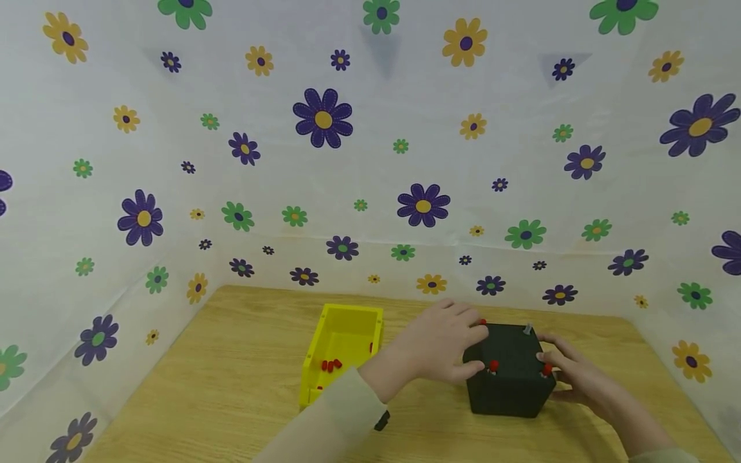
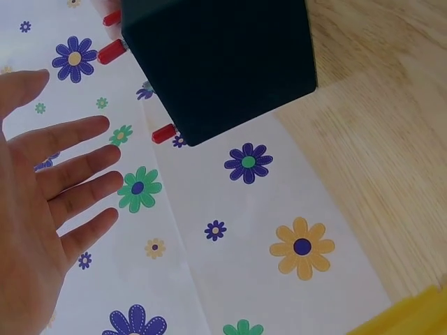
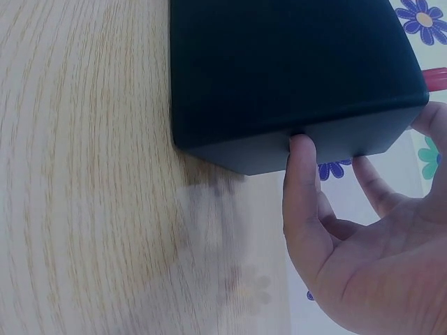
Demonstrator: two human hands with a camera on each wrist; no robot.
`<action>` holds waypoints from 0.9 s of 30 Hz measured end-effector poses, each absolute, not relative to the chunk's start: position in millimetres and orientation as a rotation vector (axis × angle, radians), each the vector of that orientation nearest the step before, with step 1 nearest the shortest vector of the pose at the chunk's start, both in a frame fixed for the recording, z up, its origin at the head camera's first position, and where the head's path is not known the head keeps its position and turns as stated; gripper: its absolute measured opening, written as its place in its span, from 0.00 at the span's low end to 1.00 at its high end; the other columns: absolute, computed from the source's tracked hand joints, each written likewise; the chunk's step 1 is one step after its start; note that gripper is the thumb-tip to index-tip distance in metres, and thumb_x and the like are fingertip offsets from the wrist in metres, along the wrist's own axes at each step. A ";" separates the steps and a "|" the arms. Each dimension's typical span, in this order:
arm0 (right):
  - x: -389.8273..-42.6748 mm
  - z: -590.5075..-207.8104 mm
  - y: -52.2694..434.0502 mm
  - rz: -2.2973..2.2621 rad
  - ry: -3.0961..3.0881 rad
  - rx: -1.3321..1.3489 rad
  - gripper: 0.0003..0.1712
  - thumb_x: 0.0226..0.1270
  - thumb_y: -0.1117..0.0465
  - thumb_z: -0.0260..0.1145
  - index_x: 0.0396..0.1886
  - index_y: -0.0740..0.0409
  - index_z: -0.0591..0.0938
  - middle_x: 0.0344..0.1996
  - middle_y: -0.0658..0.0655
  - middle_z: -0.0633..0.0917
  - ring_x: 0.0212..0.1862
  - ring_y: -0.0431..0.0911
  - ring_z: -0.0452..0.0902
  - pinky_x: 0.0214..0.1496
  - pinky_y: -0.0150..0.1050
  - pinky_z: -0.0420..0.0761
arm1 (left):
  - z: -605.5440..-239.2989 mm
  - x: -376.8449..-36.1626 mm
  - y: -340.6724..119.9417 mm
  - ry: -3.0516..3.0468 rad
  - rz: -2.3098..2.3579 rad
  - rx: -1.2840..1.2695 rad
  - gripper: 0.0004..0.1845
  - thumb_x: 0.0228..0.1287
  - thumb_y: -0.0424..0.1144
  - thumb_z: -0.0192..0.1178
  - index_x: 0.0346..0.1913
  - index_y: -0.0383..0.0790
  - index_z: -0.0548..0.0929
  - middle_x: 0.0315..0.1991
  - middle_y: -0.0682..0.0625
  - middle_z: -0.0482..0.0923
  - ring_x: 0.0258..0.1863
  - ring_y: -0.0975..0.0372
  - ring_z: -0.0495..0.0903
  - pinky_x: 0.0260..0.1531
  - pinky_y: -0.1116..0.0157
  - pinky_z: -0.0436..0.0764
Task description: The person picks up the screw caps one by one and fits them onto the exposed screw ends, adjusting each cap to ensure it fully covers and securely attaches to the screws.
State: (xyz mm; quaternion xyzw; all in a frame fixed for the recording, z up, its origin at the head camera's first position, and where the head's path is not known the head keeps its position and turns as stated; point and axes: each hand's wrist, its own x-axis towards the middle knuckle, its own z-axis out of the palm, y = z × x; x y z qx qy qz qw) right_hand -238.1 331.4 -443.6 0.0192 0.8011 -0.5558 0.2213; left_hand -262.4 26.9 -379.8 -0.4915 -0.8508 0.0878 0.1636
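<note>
A black box stands on the table, with small posts at its top corners. Red caps cover three of the posts, while a bare grey metal post shows at the far right corner. My left hand hovers over the box's left side, fingers spread and loosely bent; in the left wrist view its palm holds nothing and is apart from the box. On the other side, my right hand grips the box, with bent fingertips against its side and one finger over the top edge.
A yellow bin stands left of the box, holding several loose red caps. A small black object lies near my left forearm. Flower-printed white sheeting encloses the wooden table at the back and sides.
</note>
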 end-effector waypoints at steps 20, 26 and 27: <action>-237.2 -440.6 332.0 -1.535 2.211 0.034 0.39 0.87 0.47 0.47 0.84 0.58 0.46 0.79 0.80 0.53 0.77 0.77 0.60 0.57 0.53 0.85 | -388.5 -265.7 2.6 -2.442 0.189 -1.362 0.25 0.76 0.62 0.55 0.65 0.53 0.82 0.59 0.57 0.83 0.61 0.62 0.79 0.68 0.64 0.76; -236.5 -441.3 330.8 -1.535 2.215 0.047 0.39 0.87 0.46 0.47 0.84 0.59 0.46 0.79 0.80 0.53 0.78 0.76 0.60 0.57 0.52 0.85 | -392.8 -266.3 -3.9 -2.438 0.169 -1.352 0.25 0.76 0.63 0.54 0.63 0.53 0.83 0.58 0.57 0.82 0.61 0.62 0.79 0.66 0.64 0.77; -236.4 -441.7 330.7 -1.540 2.215 0.047 0.39 0.87 0.47 0.47 0.84 0.59 0.46 0.79 0.80 0.54 0.76 0.75 0.63 0.57 0.52 0.85 | -393.1 -266.1 -5.0 -2.438 0.166 -1.351 0.24 0.76 0.63 0.54 0.63 0.53 0.83 0.58 0.57 0.82 0.61 0.62 0.79 0.66 0.64 0.77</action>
